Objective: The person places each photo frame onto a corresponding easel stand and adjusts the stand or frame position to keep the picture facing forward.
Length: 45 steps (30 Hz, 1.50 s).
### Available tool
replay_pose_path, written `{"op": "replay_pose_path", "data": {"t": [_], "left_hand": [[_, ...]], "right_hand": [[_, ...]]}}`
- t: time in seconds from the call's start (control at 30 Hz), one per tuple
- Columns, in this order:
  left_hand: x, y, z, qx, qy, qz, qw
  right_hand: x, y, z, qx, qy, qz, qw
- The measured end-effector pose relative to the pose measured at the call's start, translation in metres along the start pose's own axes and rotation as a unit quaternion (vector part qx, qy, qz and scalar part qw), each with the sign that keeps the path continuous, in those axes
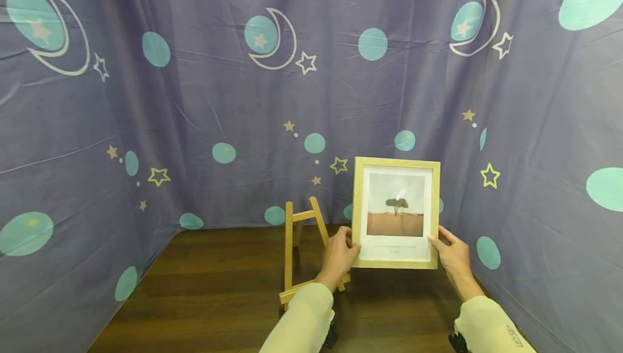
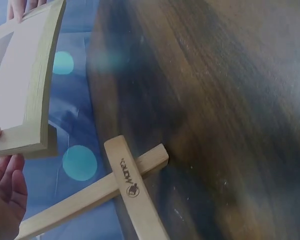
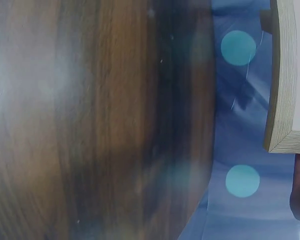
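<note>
Framed print: while it is gripped by both hands, the framed print (image 1: 396, 212) is held up over the table (image 1: 204, 272), near upright — to the right of the easel (image 1: 289, 250).
Left grip: lower left edge is pinched by the left hand (image 1: 339, 255), thumb on the front.
Right grip: lower right edge is pinched by the right hand (image 1: 454, 255), thumb also in front.
Artwork: a tree on brown ground is shown, bordered in white.
Easel: stood on the table, partly covered by the left arm.
Backdrop: table is enclosed by a patterned curtain (image 1: 204, 99).
</note>
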State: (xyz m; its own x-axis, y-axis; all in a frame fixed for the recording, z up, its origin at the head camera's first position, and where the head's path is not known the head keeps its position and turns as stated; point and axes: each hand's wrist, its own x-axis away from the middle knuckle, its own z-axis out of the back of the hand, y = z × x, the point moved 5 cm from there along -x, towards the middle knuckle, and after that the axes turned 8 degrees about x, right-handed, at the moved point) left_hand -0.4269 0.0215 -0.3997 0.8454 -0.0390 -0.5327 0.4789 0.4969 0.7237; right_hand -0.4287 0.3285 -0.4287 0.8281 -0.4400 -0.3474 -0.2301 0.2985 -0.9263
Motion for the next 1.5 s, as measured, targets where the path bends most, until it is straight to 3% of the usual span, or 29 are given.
{"op": "replay_pose_path", "data": {"t": [0.2,0.5,0.93,1.13,1.5], "left_hand": [[-0.003,0.003,0.011,-0.013,0.022,-0.028,0.9993],[-0.002,0.008,0.026,0.0,0.037,-0.07,0.9969],[0.003,0.014,0.05,0.018,0.016,-0.062,0.9978],[0.007,0.018,0.062,0.011,0.018,-0.076,0.9969],[0.017,0.017,0.08,0.026,0.014,-0.087,0.9957]], "right_hand": [[0.002,-0.008,-0.004,-0.035,0.007,0.011,0.9993],[0.008,-0.023,-0.01,-0.03,0.022,0.051,0.998],[0.01,-0.041,-0.018,-0.034,0.019,0.07,0.9968],[0.018,-0.051,-0.022,-0.037,0.005,0.073,0.9966],[0.023,-0.054,-0.034,0.005,-0.017,0.09,0.9957]]}}
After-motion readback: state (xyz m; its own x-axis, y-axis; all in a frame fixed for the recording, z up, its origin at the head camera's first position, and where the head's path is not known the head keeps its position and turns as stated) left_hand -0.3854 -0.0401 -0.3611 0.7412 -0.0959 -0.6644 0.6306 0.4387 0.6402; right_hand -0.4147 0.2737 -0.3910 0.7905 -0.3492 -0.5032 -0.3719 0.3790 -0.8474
